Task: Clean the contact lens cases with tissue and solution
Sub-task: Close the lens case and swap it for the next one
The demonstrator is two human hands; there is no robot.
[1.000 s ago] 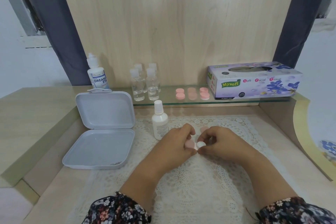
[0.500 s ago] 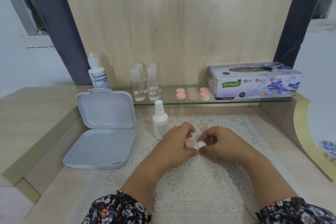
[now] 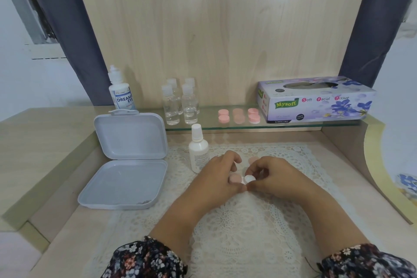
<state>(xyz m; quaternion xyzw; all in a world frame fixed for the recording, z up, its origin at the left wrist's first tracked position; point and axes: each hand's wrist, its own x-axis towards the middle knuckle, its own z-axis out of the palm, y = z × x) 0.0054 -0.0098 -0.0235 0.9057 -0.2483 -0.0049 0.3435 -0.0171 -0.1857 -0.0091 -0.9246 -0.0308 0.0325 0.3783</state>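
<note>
Overhead, from the head view, I saw both hands meeting over the doily (image 3: 237, 228). My left hand (image 3: 222, 178) pinched the case (image 3: 235, 179) at its pink cap, and my right hand (image 3: 274, 177) pinched the white cap (image 3: 250, 178). I judged I was unscrewing it. That cap was tiny; a loose pinch could drop it into the lace. An elbow swing might have tipped the bottle (image 3: 198, 150) just beside my left hand. The tissue box (image 3: 316, 99) sat well apart.
</note>
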